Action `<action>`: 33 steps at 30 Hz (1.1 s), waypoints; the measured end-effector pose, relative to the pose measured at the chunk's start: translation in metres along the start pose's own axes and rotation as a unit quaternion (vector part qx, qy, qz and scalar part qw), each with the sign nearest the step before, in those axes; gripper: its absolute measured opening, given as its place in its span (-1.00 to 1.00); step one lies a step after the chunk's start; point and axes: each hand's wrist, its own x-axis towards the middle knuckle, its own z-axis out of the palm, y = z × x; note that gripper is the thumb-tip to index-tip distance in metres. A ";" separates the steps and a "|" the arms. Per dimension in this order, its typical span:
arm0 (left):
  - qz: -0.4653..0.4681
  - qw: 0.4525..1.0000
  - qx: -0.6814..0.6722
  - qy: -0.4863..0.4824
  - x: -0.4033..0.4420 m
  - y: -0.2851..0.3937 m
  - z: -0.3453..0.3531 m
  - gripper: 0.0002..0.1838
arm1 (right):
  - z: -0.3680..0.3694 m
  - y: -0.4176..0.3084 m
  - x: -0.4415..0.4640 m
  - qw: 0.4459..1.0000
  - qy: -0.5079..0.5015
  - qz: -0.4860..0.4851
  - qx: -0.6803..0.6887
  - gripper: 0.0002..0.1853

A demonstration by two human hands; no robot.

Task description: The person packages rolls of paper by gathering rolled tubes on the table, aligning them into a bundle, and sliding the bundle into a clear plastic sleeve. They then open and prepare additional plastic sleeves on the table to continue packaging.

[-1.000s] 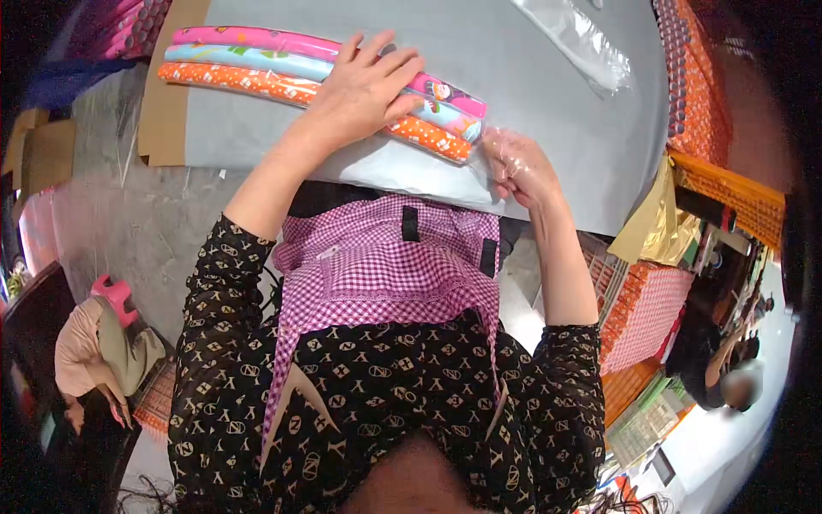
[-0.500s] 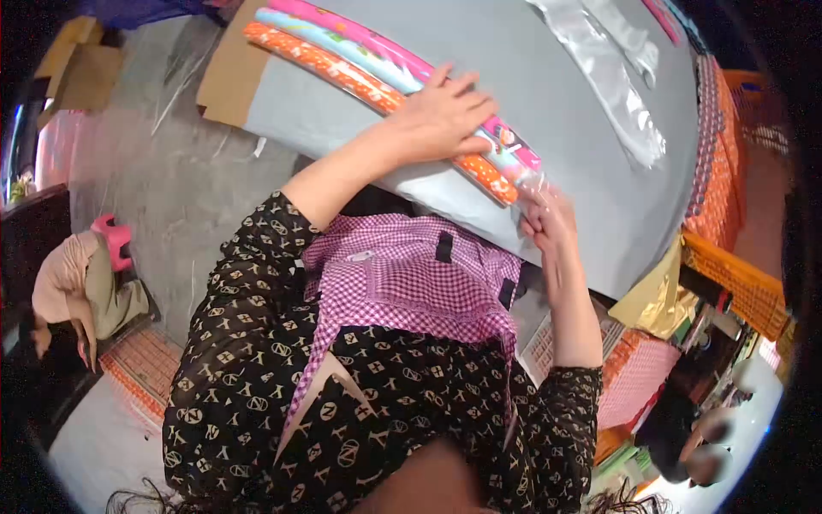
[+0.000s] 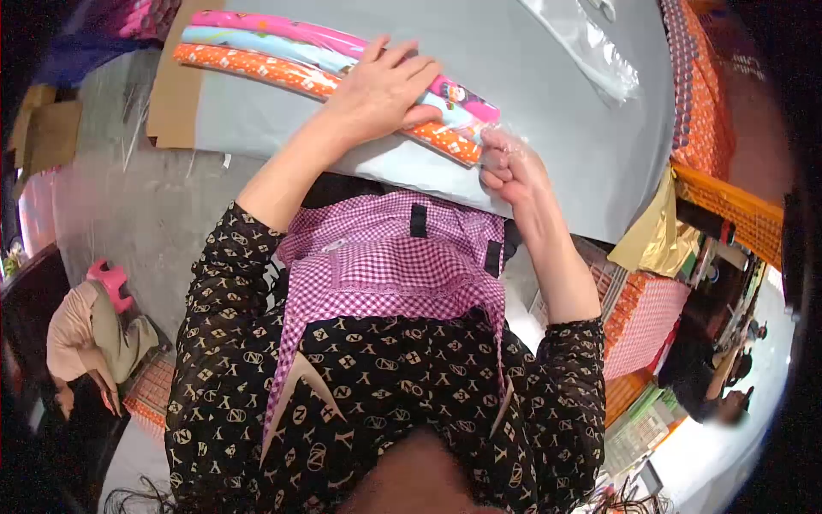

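Observation:
Three slim patterned rolls lie side by side on the grey table (image 3: 599,163): a pink roll (image 3: 282,28), a light blue roll (image 3: 257,47) and an orange roll (image 3: 244,65) with white figures. Shiny clear plastic covers them. My left hand (image 3: 377,92) rests across the rolls with its fingers spread, palm down. At their right end, my right hand (image 3: 514,169) has its fingers bent and pinched on the crumpled end of the clear plastic wrapper (image 3: 501,139). The fingertips are partly hidden behind the plastic.
Clear plastic sleeves (image 3: 591,56) lie at the table's far right. Brown cardboard (image 3: 171,107) sticks out under the left end of the rolls. An orange crate (image 3: 728,210) and gold sheet (image 3: 655,227) are beside the table. A person (image 3: 94,334) bends down at left; others are at right.
The rolls and both hands appear further left and slightly higher in view, as the whole scene has shifted. My left hand stays on the rolls, my right hand at the wrapper's end.

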 end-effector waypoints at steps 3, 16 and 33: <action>0.002 1.000 -0.003 0.008 0.000 0.000 0.002 -0.42 | 0.004 0.001 -0.002 1.000 -0.002 0.003 0.016 -0.76; -0.016 1.000 -0.006 -0.002 0.002 0.002 0.002 -0.47 | 0.010 0.002 -0.011 0.988 0.022 -0.118 -0.100 -0.81; -0.039 0.992 0.079 -0.095 -0.021 -0.012 -0.029 -0.06 | -0.020 0.006 -0.029 0.848 0.027 -0.276 -0.451 -0.73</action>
